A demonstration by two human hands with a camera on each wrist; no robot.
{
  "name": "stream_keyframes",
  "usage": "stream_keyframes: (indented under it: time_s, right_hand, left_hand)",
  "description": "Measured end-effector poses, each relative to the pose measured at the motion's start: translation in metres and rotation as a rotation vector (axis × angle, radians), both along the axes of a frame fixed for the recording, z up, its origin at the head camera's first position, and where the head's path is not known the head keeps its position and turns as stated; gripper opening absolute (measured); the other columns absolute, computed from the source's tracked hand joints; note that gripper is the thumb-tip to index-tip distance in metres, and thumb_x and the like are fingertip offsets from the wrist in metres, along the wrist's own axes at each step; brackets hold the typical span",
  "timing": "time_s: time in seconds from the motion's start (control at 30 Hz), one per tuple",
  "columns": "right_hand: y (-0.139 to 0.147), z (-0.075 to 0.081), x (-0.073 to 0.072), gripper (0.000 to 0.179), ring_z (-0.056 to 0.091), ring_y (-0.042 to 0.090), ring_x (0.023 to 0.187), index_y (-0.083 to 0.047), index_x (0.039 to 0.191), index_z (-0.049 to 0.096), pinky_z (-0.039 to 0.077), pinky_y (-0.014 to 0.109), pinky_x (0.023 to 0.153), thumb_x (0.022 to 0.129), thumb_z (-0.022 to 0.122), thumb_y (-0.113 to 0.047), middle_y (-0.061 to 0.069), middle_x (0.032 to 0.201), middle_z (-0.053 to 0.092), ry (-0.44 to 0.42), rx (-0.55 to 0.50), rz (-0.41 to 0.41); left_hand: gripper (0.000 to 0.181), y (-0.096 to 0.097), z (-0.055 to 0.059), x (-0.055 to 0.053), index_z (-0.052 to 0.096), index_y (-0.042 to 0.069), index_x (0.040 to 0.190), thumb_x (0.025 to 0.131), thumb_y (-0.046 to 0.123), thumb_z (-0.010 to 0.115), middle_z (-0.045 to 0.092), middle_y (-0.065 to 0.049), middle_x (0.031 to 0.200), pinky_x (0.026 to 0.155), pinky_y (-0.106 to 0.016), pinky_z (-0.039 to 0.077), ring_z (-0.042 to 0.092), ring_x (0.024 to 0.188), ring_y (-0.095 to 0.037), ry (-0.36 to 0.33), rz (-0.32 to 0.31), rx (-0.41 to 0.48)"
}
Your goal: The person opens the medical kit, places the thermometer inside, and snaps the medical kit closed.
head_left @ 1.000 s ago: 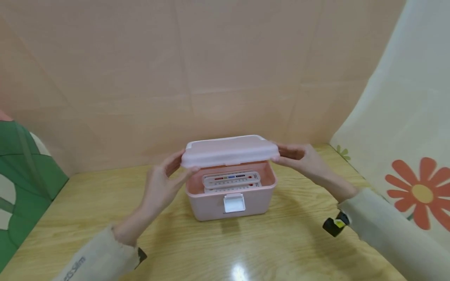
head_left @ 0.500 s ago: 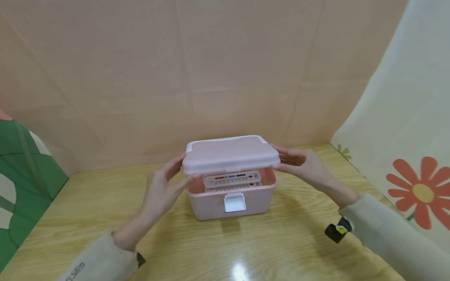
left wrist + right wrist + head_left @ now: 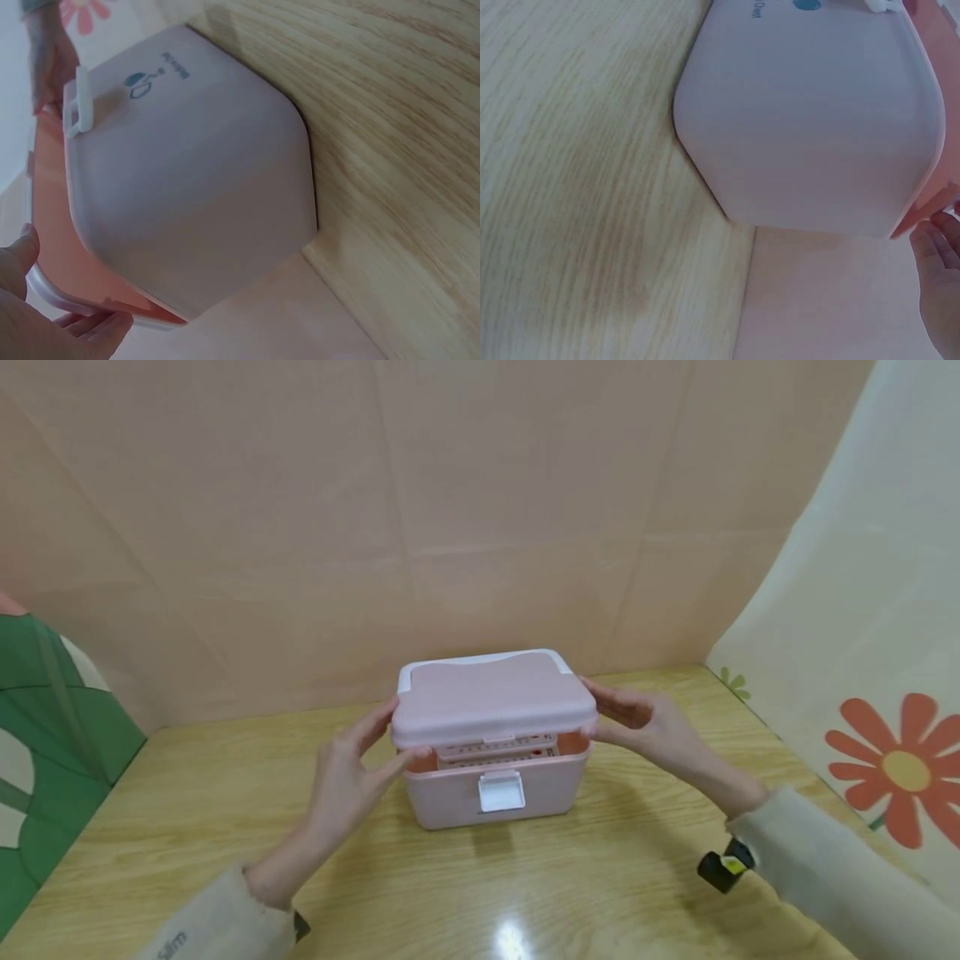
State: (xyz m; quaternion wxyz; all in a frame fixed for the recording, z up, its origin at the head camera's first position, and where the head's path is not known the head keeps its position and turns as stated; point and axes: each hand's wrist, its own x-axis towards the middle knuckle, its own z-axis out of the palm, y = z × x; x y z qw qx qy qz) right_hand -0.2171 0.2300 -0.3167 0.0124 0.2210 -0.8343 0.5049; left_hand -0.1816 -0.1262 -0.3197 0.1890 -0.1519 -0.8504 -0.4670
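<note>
A pink plastic medicine chest [image 3: 442,802] stands on the table, its lid [image 3: 495,697] tilted part-way down over the body. My left hand [image 3: 341,781] grips the lid's left end between thumb and fingers. At the opposite end, my right hand [image 3: 652,731] pinches the lid's right edge. Through the gap, parts of two white scale-marked strips [image 3: 480,750] that look like thermometers show inside; the lid hides the rest. The white latch [image 3: 501,792] sits on the front and is unfastened. In the left wrist view, the left fingers [image 3: 97,334] curl at the lid's rim.
The wood-grain table [image 3: 225,793] carries the chest near its back edge. Behind rises a plain pinkish cloth [image 3: 480,527]. A pale cloth with a red flower [image 3: 903,771] hangs at the right, and a green patterned one [image 3: 52,735] at the left.
Both hands have lowered the front of the lid toward the body, narrowing the gap and covering more of the strips. The chest body has stayed in place.
</note>
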Motion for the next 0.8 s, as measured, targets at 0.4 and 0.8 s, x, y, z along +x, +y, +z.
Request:
stream_keyframes:
  time_s: [0.4,0.8]
  right_hand:
    - [0.0,-0.009,0.003,0.06,0.048,-0.001,0.122,-0.022,0.138,0.043,0.046,0.016,0.093,0.084,0.067,-0.013,0.004,0.143,0.043,0.036,0.01,0.031]
    - [-0.002,-0.02,0.007,0.064,0.051,0.0,0.118,-0.016,0.139,0.041,0.049,0.019,0.089,0.082,0.069,-0.01,0.01,0.145,0.039,0.034,-0.036,0.043]
  left_hand:
    - [0.069,0.001,-0.01,0.002,0.053,0.007,0.13,0.069,0.025,0.08,0.055,-0.011,0.13,0.097,-0.04,0.046,0.053,0.119,-0.025,0.048,0.003,-0.024]
    - [0.07,0.001,-0.022,0.005,0.053,0.005,0.129,0.067,0.022,0.081,0.055,-0.014,0.129,0.093,-0.039,0.048,0.057,0.114,-0.03,0.109,0.009,-0.052]
